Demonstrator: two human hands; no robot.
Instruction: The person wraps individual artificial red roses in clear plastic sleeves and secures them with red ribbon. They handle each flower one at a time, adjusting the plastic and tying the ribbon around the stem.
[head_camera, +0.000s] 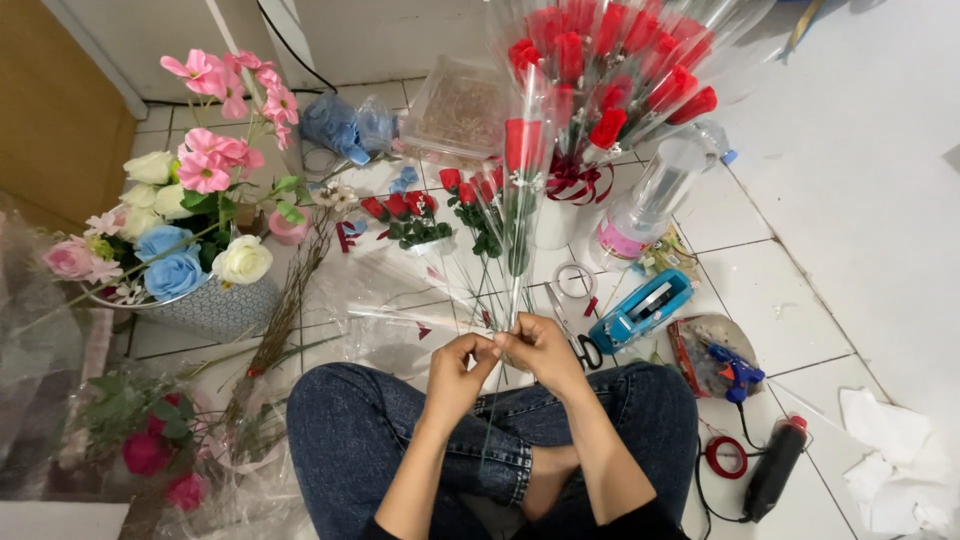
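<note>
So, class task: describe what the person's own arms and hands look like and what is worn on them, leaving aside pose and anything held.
Both forearms are bare from the elbow down, with no sleeves showing. The left hand and right hand wear no gloves, and no rings, watch or bracelets show. The fingers are uncovered. Dark cloth shows only at the picture's bottom edge, near the elbows. Below the arms are legs in blue jeans.

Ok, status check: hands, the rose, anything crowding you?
Left hand and right hand both pinching the stem of the wrapped red rose. Rose upright. Scissors and tape dispenser close on the right.
</note>
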